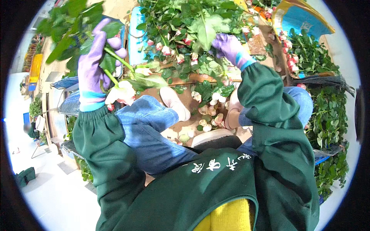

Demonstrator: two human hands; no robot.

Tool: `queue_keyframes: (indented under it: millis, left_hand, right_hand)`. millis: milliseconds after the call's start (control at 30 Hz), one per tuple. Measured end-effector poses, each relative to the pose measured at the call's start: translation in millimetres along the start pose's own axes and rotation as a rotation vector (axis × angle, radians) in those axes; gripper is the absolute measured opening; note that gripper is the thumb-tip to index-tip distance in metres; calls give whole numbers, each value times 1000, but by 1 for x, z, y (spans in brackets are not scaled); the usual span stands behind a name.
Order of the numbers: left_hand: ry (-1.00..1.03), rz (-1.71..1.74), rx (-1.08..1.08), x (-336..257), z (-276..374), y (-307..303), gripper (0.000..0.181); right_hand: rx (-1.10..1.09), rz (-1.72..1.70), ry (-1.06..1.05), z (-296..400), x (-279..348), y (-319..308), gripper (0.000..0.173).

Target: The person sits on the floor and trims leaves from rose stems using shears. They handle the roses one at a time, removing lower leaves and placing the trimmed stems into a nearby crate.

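Observation:
My left hand (94, 62), in a purple glove, is raised at the left. It grips leafy rose stems (119, 59) between thumb and fingers. Their leaves (68, 43) spread past the hand at upper left. A pale pink-white rose bloom (122, 93) hangs beside the glove's cuff, and a second bloom (143, 71) is just beyond it. My right hand (228, 49), gloved alike, has curled fingers against a blurred spray of green leaves (209, 29). Blur and overlap hide whether the fingers hold it. Below both hands lies a pile of roses (166, 50) and loose leaves.
Fallen petals and leaves (211, 111) lie on the floor between my shoes (174, 104). A wooden edge (196, 78) crosses in front of them. More roses in a blue-and-yellow wrap (303, 21) stand at right. Leafy bundles (328, 115) line the right side. A person (31, 131) is far left.

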State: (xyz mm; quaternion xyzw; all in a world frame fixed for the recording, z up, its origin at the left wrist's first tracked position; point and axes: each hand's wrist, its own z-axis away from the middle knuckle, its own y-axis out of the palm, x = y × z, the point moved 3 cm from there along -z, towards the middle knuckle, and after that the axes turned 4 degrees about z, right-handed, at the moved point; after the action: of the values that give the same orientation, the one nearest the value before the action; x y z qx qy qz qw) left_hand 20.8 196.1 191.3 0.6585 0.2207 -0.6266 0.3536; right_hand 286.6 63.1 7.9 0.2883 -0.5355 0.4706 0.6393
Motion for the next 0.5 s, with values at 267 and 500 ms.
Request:
queue_keyframes:
  millis: [267,500]
  left_hand:
    - [-321,158,165,21,-14,39,34]
    - [-338,350,304,33,-19,60,29]
  right_hand:
    - [105,114,-475,-7,155,9,39]
    - [111,622,-676,-7,160,26,23]
